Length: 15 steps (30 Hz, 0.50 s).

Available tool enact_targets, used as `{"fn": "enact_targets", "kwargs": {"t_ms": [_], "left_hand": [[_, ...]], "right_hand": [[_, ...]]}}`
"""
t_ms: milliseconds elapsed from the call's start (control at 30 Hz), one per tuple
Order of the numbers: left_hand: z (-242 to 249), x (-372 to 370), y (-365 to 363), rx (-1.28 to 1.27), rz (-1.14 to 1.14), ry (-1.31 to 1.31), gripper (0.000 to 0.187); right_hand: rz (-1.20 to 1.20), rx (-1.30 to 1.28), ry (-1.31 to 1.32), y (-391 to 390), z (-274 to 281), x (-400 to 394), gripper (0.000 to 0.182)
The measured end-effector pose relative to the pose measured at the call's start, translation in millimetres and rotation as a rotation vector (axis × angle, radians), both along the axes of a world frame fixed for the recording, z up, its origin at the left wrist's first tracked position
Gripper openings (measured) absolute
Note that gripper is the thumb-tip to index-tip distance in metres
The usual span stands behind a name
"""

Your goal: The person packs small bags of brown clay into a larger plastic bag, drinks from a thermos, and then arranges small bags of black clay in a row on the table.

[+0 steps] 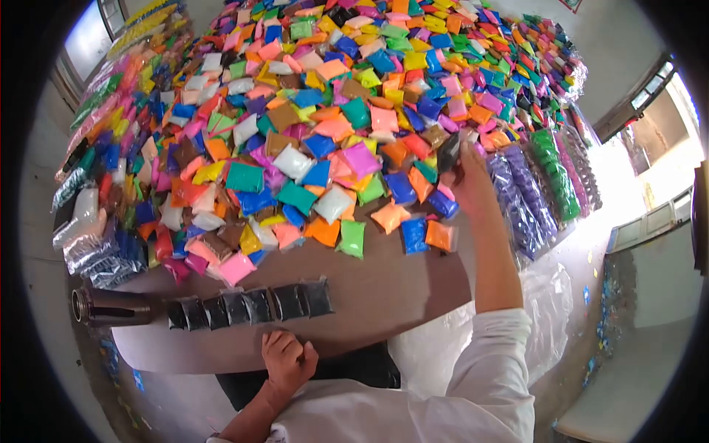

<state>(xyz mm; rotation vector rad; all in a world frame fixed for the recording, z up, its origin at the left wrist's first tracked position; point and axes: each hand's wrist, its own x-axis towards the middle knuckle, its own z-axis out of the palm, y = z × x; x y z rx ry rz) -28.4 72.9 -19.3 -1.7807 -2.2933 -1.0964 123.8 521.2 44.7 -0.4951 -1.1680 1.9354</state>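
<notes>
My right hand (467, 173) reaches out to the right side of a big heap of small coloured packets (317, 140). Its fingers are closed on a black packet (448, 153). My left hand (288, 359) rests at the table's near edge with its fingers curled in and nothing visible in them. Just beyond it, a row of several black packets (258, 306) lies side by side, some overlapping. The heap's packets are pillow-shaped, in many colours.
A dark metal cylinder (114, 307) lies at the left end of the row on the brown table (384, 295). Long clear bags of purple (521, 192) and green (555, 177) packets flank the heap on the right. More filled bags (96, 229) stack at the left. Clear plastic (546, 317) hangs beside my right arm.
</notes>
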Motion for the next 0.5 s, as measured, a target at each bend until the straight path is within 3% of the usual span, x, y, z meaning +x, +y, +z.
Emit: {"fn": "enact_targets", "kwargs": {"t_ms": [167, 400, 500], "left_hand": [[4.1, -2.0, -0.6, 0.022, -0.009, -0.044, 0.023], [11.8, -11.8, -8.8, 0.023, -0.105, -0.244, 0.022], [11.9, -21.1, -17.5, 0.011, -0.178, -0.346, 0.020]], "right_hand": [[-0.004, -0.022, -0.004, -140.3, -9.9, -2.4, 0.027], [0.277, -0.003, -0.551, -256.3, -24.6, -7.0, 0.028], [0.440, -0.076, -0.603, -286.9, -27.7, -18.2, 0.029]]}}
